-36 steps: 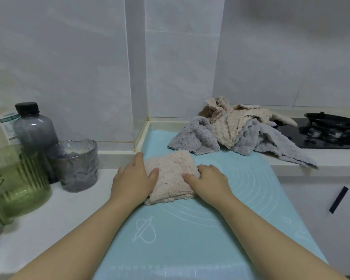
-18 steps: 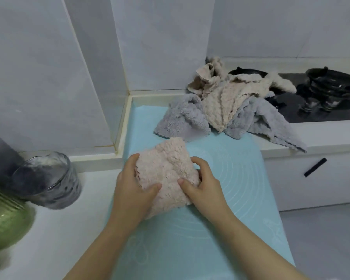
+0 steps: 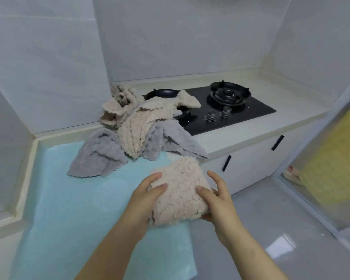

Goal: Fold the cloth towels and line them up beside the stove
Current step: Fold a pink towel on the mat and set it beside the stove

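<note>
Holding folded pink towel [image 3: 179, 190] over mat [image 3: 69, 199] edge | left grip [image 3: 147, 199] clamped on it | right grip [image 3: 217, 201] clamped on it

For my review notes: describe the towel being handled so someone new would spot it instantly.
Start at the black stove, then come forward past the loose pile of towels to the blue mat. Over its near right edge, the left hand and right hand hold a pinkish folded towel; it alone is a compact square, not crumpled.
</note>
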